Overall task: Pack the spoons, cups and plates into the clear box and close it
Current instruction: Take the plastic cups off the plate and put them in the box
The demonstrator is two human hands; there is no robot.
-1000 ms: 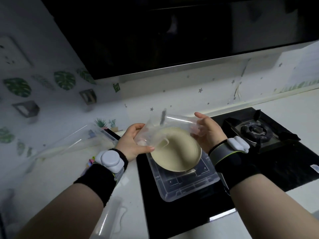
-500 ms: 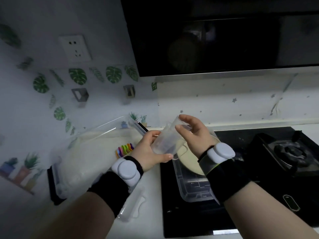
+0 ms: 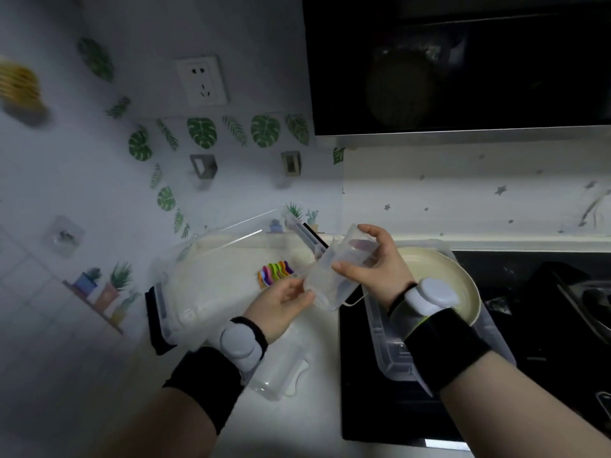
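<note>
Both hands — left hand (image 3: pixel 281 305) and right hand (image 3: pixel 377 269), fingers curled tight — have carried the clear cup (image 3: pixel 337 272) left off the plate (image 3: pixel 439 269), toward the clear box (image 3: pixel 211 285) at the counter's back edge.

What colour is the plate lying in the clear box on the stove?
Cream plate, seen in the head view, inside the clear box.

Rainbow-coloured spoons (image 3: pixel 276 273), cream plate (image 3: pixel 439 276) (green-leaf-patterned wall (image 3: pixel 231 130)).

No readable text, labels or numbers anywhere.
</note>
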